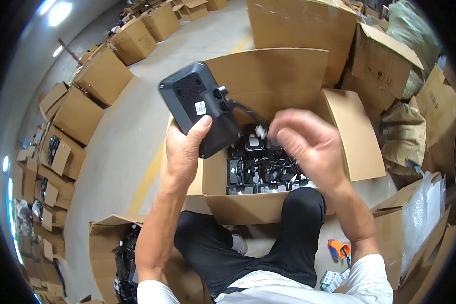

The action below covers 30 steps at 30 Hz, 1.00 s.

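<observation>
My left hand [185, 147] grips a flat black plastic device [187, 101] by its lower side, thumb across the back. The back shows small vent holes, a white label and a raised round mount. From it a short black cable [245, 110] runs toward a white connector [260, 132]. Close beside that connector is my right hand [309, 144], slightly blurred, its fingers curled against the thumb; whatever is between them cannot be made out. Below both hands, an open cardboard box [263, 66] holds several similar black devices [256, 142] with tangled cables.
At lower left stands another open carton [101, 253] with black parts. An orange tape dispenser [337, 249] and a sheet of labels [334, 279] lie by my right leg. Cartons [390, 55], a woven sack [404, 133] and bubble wrap [418, 218] crowd the right. More boxes [81, 114] line the left.
</observation>
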Motion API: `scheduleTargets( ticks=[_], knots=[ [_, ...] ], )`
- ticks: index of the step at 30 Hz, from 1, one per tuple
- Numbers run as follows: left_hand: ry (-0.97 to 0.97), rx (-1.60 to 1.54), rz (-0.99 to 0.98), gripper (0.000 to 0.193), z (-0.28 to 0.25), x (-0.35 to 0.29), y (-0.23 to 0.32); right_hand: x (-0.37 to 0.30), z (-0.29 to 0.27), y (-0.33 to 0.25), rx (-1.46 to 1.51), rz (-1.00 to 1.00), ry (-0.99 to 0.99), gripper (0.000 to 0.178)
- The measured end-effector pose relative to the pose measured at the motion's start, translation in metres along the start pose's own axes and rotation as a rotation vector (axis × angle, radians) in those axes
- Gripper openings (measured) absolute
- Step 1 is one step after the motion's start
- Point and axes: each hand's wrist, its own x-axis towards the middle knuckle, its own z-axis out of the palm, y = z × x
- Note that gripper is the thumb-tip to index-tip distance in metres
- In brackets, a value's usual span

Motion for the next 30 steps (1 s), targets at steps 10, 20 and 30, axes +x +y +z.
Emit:
scheduleTargets(
  ticks=[10,20,30],
  knots=[
    [-0.229,-0.166,-0.454,0.051,0.010,0.089,-0.128,0.039,-0.022,0.190,0.552,0.857,-0.410,0.051],
    [0.297,0.045,-0.847,0.039,-0.041,0.103,-0.377,0.090,-0.034,0.385,-1.115,0.168,-0.581,0.015],
    [0.605,-0.519,-0.901,0.026,-0.060,0.081,-0.477,0.046,0.018,0.408,-1.243,-0.440,-0.654,0.015]
  ],
)
